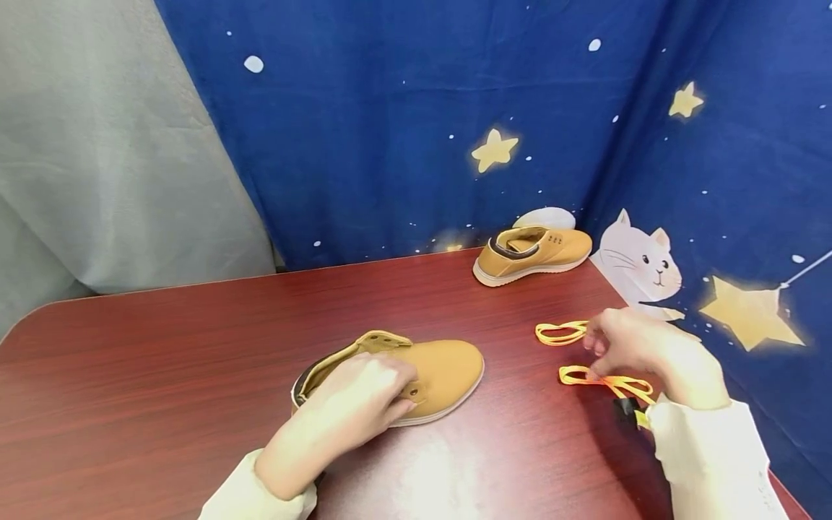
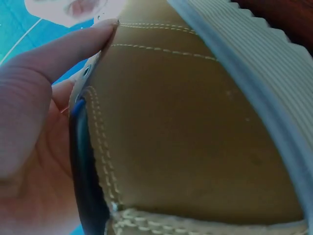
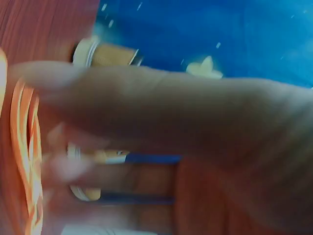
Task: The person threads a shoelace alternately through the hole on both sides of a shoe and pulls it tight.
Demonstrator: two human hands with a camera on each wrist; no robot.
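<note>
A tan shoe (image 1: 448, 372) without a lace lies on the table, its toe to the right. My left hand (image 1: 364, 393) grips its near side by the eyelets; the left wrist view shows the thumb (image 2: 73, 51) pressed on the outside of the tan upper (image 2: 166, 122). Over on the right, my right hand (image 1: 633, 350) hangs above two looped orange shoelaces. One shoelace (image 1: 560, 333) lies farther back, partly behind the fingers. The thumb is beside the nearer shoelace (image 1: 620, 381), also seen as orange strands (image 3: 27, 156) in the blurred right wrist view, fingers apart.
A second tan shoe (image 1: 536, 253) stands at the table's back right, by the blue curtain (image 1: 403, 130). A small black piece (image 1: 625, 410) shows beside the right sleeve. The dark red table (image 1: 162, 375) stretches left, with a grey curtain (image 1: 117, 144) behind it.
</note>
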